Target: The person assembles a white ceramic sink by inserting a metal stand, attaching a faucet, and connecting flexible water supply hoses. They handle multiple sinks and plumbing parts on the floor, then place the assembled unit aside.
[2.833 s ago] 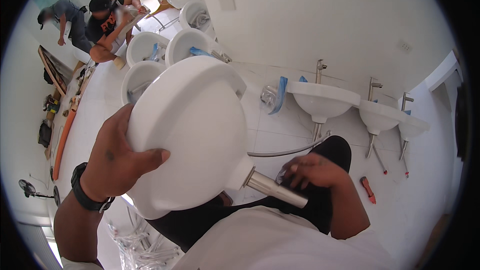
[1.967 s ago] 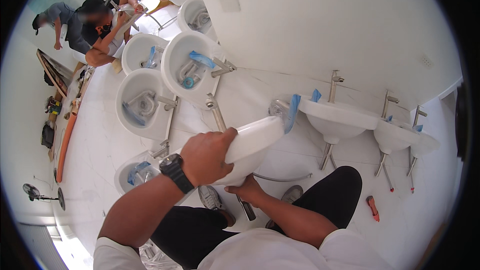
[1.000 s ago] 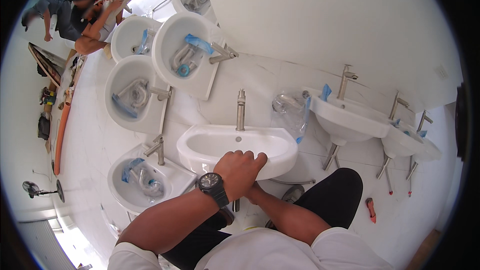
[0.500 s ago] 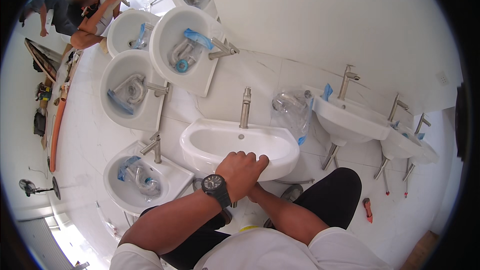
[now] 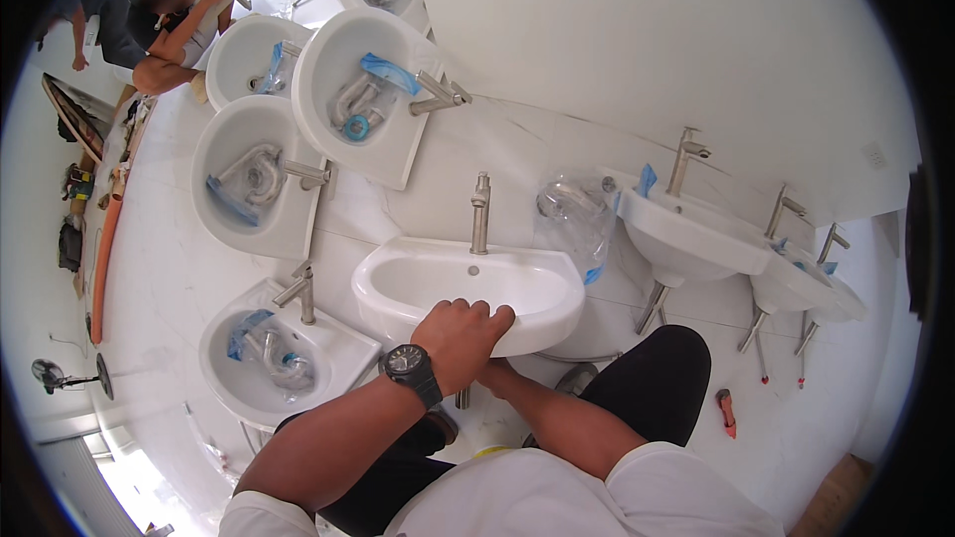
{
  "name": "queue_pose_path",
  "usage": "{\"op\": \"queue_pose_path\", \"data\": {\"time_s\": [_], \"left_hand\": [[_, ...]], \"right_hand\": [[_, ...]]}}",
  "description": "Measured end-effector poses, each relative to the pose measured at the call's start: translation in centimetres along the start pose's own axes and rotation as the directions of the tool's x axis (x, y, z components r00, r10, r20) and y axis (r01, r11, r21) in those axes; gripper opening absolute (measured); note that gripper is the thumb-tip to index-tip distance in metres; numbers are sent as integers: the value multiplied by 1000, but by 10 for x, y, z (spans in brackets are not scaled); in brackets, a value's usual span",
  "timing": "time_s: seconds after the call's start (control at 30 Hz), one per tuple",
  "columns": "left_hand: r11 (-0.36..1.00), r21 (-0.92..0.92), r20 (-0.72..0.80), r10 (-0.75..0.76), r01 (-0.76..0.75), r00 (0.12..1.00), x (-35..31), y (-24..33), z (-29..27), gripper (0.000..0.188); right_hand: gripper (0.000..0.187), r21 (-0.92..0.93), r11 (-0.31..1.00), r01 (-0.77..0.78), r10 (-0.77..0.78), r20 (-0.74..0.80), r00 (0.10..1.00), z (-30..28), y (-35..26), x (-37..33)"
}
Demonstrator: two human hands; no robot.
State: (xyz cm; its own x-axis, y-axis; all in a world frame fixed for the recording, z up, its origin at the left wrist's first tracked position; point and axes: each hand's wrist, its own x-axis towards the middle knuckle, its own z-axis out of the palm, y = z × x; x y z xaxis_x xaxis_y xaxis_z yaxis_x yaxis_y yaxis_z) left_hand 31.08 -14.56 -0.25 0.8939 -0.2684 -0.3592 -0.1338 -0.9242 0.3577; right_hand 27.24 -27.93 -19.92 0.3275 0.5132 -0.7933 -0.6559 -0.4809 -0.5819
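Observation:
A white ceramic washbasin (image 5: 542, 283) with an upright brushed-metal faucet (image 5: 480, 219) stands on the floor in front of me. My left hand (image 5: 460, 338), with a black watch at the wrist, bends its fingers over the basin's front rim and grips it. Below that rim, my right hand (image 5: 491, 374) reaches in under the basin. Its fingers are hidden by the basin and by my left hand. A short metal pipe end (image 5: 463, 397) shows beneath my left wrist.
Several washbasins with faucets and bagged pipe fittings stand at left, including a near basin (image 5: 224, 363). On the right is another basin (image 5: 686, 239) beside a plastic bag of fittings (image 5: 577, 219). A red-handled tool (image 5: 727, 414) lies at right. Two people (image 5: 164, 20) are far left.
The whole view has shifted slightly, so the basins sit a little farther left. Both hands stay in the same places at the basin's front edge.

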Motion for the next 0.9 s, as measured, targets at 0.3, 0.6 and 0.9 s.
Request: {"op": "queue_pose_path", "data": {"time_s": [0.3,0.6,0.9], "left_hand": [[999,22,27,32,-33,999,1,-7,-5,54],[994,19,-132,111,-109,985,15,-28,-5,50],[992,102,-103,82,-72,991,49,-37,-35,55]], "right_hand": [[65,-409,902,137,-151,-2,989,-16,36,26],[64,-863,239,-445,280,-377,883,-80,53,18],[42,-933,304,-195,-20,-211,977,-75,83,13]]}}
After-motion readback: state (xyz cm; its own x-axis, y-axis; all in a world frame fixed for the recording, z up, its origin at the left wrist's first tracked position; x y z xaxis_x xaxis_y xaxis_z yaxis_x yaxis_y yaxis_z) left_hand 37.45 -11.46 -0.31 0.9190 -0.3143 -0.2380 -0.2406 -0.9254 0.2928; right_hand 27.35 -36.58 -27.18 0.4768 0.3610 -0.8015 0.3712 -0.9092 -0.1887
